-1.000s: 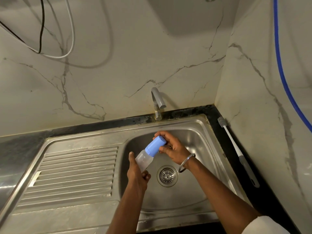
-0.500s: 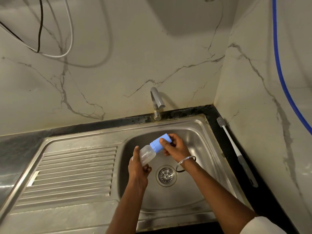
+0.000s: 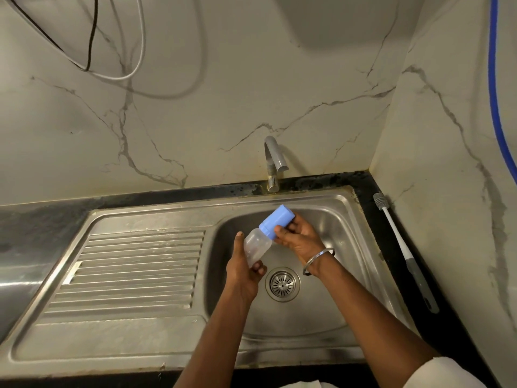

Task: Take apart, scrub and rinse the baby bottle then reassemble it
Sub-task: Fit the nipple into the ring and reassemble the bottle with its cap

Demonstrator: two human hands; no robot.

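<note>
A clear baby bottle (image 3: 256, 246) with a blue cap (image 3: 276, 221) is held tilted over the steel sink basin (image 3: 330, 312), cap end pointing up and to the right. My left hand (image 3: 242, 271) grips the clear body from below, thumb along its left side. My right hand (image 3: 299, 236) holds the blue cap, thumb on the cap's collar and fingers behind it. The cap sits on the bottle.
A tap (image 3: 274, 161) stands behind the basin, with no water running. The drain (image 3: 282, 284) lies below the hands. A white bottle brush (image 3: 402, 247) with a grey handle lies on the black counter to the right. The ribbed drainboard (image 3: 134, 273) is to the left.
The bottle has tipped flatter and shifted slightly right. My right hand has moved from over the cap's top to its underside, thumb now at the collar.
</note>
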